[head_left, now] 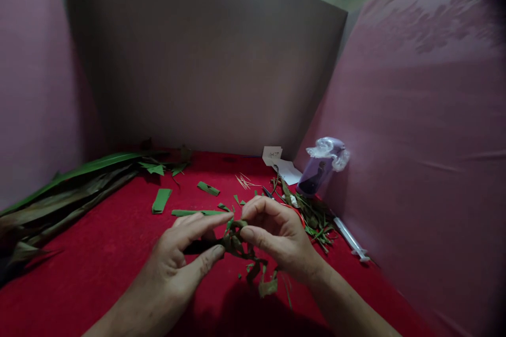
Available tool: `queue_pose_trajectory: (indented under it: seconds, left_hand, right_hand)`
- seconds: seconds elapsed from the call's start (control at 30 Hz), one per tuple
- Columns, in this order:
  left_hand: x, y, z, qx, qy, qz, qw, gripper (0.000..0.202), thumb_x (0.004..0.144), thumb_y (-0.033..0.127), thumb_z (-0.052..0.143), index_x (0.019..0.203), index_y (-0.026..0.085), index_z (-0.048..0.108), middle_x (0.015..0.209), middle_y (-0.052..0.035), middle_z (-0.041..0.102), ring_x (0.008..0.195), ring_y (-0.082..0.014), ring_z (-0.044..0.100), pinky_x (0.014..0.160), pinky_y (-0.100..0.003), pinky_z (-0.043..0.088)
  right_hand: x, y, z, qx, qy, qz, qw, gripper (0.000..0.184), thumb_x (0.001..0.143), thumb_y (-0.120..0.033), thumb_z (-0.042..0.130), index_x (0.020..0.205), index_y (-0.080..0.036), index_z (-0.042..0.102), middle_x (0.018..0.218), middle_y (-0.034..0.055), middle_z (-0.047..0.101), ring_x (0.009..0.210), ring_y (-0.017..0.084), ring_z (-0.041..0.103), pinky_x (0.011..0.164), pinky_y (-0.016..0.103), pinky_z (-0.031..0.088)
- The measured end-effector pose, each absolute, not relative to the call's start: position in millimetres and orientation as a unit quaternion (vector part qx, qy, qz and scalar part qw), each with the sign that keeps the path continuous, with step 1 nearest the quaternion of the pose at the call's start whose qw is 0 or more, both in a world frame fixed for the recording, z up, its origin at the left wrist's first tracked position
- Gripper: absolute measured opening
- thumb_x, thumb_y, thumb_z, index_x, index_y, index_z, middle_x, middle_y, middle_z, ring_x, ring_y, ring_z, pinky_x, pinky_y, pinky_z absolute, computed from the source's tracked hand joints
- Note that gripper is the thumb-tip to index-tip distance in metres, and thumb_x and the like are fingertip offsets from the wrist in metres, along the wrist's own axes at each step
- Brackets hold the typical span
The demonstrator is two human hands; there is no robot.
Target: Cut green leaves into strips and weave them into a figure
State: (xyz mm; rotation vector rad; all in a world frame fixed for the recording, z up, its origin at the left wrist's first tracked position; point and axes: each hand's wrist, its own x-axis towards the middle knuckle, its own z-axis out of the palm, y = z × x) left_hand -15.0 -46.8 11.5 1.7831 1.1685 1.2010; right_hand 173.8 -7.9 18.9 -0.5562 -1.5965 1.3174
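Observation:
Between my two hands is a small bundle of knotted, curled leaf strips (235,245), dull green and brown, with loose ends hanging below. My left hand (185,253) grips its left side, thumb below and fingers above, along with a dark piece that runs into the palm. My right hand (276,237) pinches a loop of the strip at the top between thumb and fingertips. Just beyond my left fingers lies a long green leaf strip (197,212). Some dangling ends (269,287) hang over the red cloth.
Long leaves (79,184) lie at the left. Cut leaf pieces (162,200) and toothpicks (245,181) are scattered ahead. Red-handled scissors (301,216), leaf scraps (316,216), a syringe (350,237), a purple container (316,174) with clear plastic and white paper (288,172) stand or lie at the right.

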Motion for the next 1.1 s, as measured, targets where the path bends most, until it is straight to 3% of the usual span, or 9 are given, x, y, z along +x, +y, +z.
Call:
queue_pose_trajectory:
  seconds: [0.33,0.6,0.87,1.1]
  left_hand:
    - [-13.8,-46.1,14.2,0.69,0.444,0.452,0.349,0.025,0.081,0.028,0.058,0.104,0.032,0.068,0.1,-0.0047,0.067,0.096,-0.0252,0.058,0.084,-0.041,0.047]
    - [-13.0,-44.5,13.0,0.682,0.45,0.454,0.355,0.025,0.08,0.028,0.06,0.103,0.03,0.068,0.098,-0.0057,0.066,0.096,-0.0252,0.059,0.083,-0.041,0.048]
    - [-12.8,-45.5,14.4,0.669,0.456,0.452,0.373,0.026,0.078,0.028,0.062,0.104,0.029,0.069,0.101,-0.0068,0.068,0.095,-0.0258,0.061,0.081,-0.038,0.051]
    - [-11.5,-45.1,13.9,0.642,0.456,0.458,0.413,0.031,0.077,0.029,0.064,0.108,0.028,0.067,0.094,-0.0059,0.071,0.092,-0.0252,0.064,0.082,-0.037,0.051]
  right_hand:
    - [175.5,-9.0,21.9,-0.246,-0.689,0.5,0.463,0.011,0.079,-0.023,0.066,0.087,-0.018,0.059,0.078,0.001,0.058,0.07,0.012,0.057,0.063,0.025,0.049]
    - [173.8,-13.5,22.0,-0.313,-0.744,0.367,0.462,0.004,0.085,-0.021,0.057,0.083,-0.018,0.057,0.077,0.0009,0.054,0.068,0.012,0.053,0.062,0.026,0.046]
    - [175.6,-12.8,25.7,-0.288,-0.758,0.386,0.44,0.003,0.085,-0.021,0.056,0.085,-0.018,0.055,0.079,0.0016,0.054,0.068,0.012,0.054,0.063,0.027,0.046]
    - [173.7,-15.5,23.2,-0.295,-0.788,0.27,0.468,0.009,0.084,-0.014,0.054,0.077,-0.018,0.053,0.073,0.0009,0.051,0.066,0.013,0.048,0.06,0.027,0.041]
